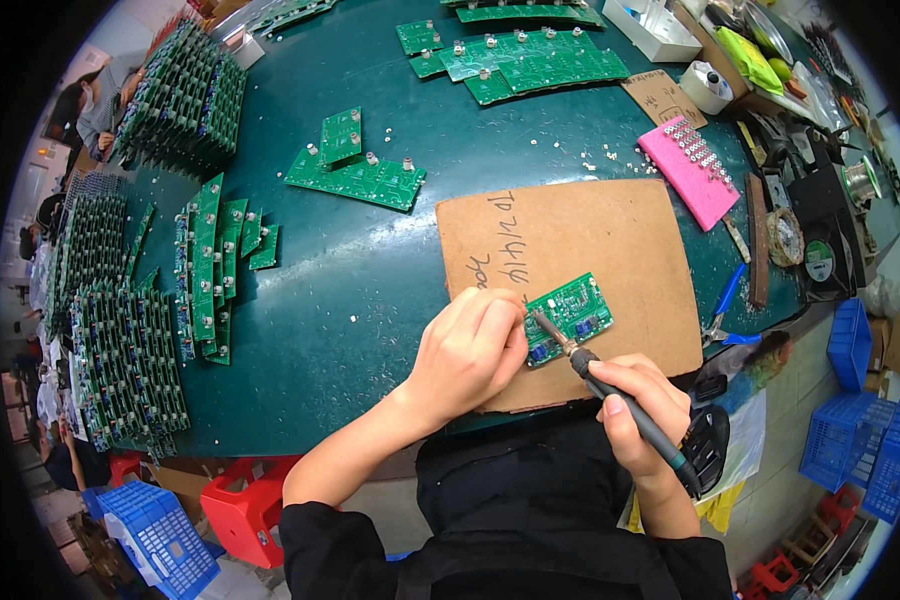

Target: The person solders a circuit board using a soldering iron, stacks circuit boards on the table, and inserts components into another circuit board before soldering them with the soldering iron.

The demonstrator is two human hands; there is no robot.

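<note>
Table (pixel 370 270): we see a dark green top, with stacks of boards (pixel 130 340) crowding its left edge.
Cardboard (pixel 620 250): a brown sheet lying flat on the table, just before us.
Left hand (pixel 467 350): curled, fingers pressed on the left end of the board, pinning it down.
Right hand (pixel 638 405): fist wrapped around the iron's handle (a pen-like hold).
Iron (pixel 610 390): slanted, tip touching the board's lower left part.
Board (pixel 570 315): small, green, resting on the cardboard's lower middle.

The circuit board (pixel 570 316) was green (with small blue parts), lying on brown cardboard (pixel 610 240) over a dark teal table (pixel 370 270), beside a pink foam block (pixel 688 170).
</note>
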